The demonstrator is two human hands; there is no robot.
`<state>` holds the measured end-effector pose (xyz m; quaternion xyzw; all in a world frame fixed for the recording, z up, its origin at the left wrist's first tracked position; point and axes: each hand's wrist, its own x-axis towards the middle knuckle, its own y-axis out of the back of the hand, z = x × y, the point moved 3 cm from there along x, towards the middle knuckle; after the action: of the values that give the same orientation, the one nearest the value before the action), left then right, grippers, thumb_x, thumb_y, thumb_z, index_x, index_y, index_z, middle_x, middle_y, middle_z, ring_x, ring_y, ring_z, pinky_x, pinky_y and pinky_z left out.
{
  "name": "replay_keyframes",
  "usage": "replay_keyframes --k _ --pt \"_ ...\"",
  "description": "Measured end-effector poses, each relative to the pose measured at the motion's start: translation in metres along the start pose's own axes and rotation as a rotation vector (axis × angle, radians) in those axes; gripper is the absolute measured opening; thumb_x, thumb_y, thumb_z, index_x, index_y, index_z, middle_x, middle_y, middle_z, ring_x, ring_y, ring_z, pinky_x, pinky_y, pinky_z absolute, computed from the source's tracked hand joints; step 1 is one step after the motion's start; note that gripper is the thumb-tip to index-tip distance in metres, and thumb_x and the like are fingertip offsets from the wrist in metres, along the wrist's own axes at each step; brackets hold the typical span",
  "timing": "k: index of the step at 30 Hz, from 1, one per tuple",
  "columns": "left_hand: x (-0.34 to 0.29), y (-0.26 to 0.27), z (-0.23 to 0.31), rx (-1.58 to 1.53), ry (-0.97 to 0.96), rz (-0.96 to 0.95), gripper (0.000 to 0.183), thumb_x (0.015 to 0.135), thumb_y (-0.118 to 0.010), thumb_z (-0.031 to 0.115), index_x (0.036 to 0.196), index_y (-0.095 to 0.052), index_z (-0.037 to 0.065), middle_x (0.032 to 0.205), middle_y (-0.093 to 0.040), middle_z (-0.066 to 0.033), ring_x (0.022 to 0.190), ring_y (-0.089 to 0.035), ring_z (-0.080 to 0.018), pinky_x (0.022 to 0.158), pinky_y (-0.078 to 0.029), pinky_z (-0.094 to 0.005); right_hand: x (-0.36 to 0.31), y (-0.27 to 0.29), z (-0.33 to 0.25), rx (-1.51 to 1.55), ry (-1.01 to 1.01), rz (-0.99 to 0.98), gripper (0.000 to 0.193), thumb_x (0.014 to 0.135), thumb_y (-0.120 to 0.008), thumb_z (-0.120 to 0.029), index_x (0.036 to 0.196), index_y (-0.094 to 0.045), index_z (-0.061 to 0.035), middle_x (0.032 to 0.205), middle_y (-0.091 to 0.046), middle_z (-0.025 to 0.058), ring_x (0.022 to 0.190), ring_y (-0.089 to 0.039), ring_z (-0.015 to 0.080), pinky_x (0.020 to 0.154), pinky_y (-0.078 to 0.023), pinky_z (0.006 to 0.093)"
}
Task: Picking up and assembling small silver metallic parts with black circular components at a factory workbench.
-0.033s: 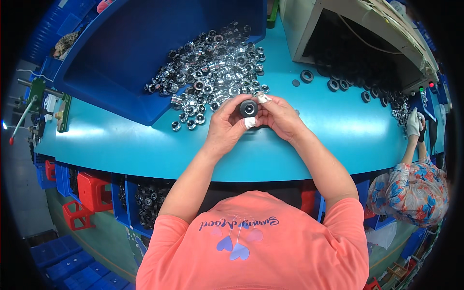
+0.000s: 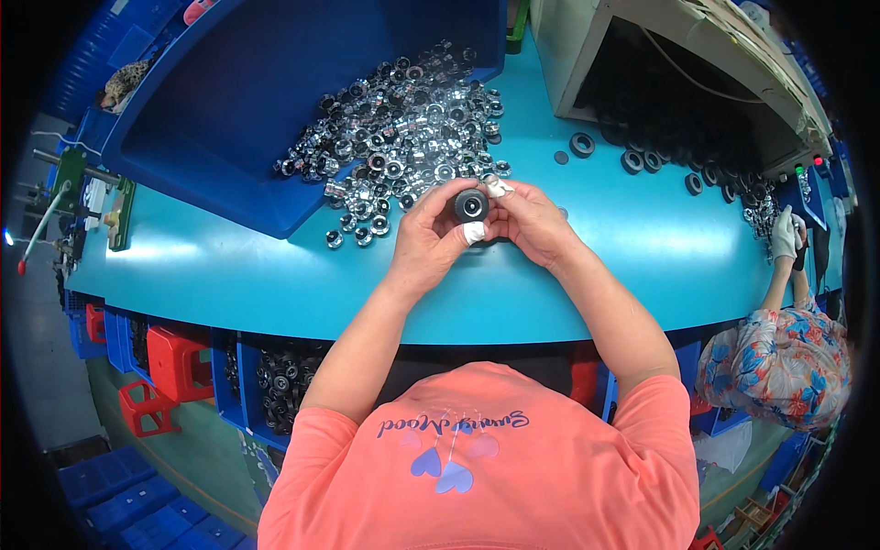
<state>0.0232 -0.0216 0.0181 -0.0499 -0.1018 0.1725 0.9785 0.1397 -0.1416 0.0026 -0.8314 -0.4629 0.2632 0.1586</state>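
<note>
A small black toy wheel with a shiny round centre is between my hands, above the turquoise table. My left hand is closed around it, the white-taped thumb pressed along its near side. From the other side my right hand closes in, its curled fingers against the wheel and its thumb, wrapped in white at the tip, beside the wheel's upper right edge. The fingertips behind the wheel are hidden. Just beyond my hands lies a heap of clear and chrome wheel hubs, spilling from a large blue bin.
A pale box at the far right has black tyres spilling out onto the turquoise table. A co-worker's gloved hands are at the right end. A green clamp-like tool stands left; red stools sit below.
</note>
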Motion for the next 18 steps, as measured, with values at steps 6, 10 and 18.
replay_keyframes --k 6,10,18 --pt "0.001 0.0 0.007 0.176 -0.028 0.012 0.052 0.081 -0.083 0.011 0.129 -0.061 0.007 0.114 -0.058 -0.0022 0.105 -0.063 -0.0132 0.085 -0.057 -0.0265 0.002 0.003 0.005 -0.041 0.033 -0.026 0.025 0.103 -0.059 -0.028 0.105 -0.065 -0.0039 0.09 -0.066 0.0025 0.074 -0.064 0.0085 0.068 -0.057 0.0235" --pt "0.0 0.0 0.017 0.297 -0.02 0.024 0.052 0.078 -0.085 0.011 0.125 -0.062 0.007 0.112 -0.058 -0.0015 0.104 -0.062 -0.0123 0.081 -0.056 -0.0259 0.001 0.002 0.004 -0.076 0.059 -0.022 0.025 0.104 -0.058 -0.027 0.106 -0.067 -0.0038 0.089 -0.066 0.0016 0.074 -0.063 0.0076 0.068 -0.057 0.0231" --pt "-0.003 0.0 0.008 0.121 0.045 0.056 0.05 0.075 -0.087 0.011 0.117 -0.061 0.007 0.11 -0.059 -0.0016 0.099 -0.06 -0.0121 0.084 -0.053 -0.0281 -0.002 0.021 -0.033 -0.46 0.327 0.302 0.018 0.097 -0.065 -0.016 0.11 -0.071 -0.0039 0.091 -0.068 0.0001 0.076 -0.061 0.0073 0.067 -0.052 0.0238"
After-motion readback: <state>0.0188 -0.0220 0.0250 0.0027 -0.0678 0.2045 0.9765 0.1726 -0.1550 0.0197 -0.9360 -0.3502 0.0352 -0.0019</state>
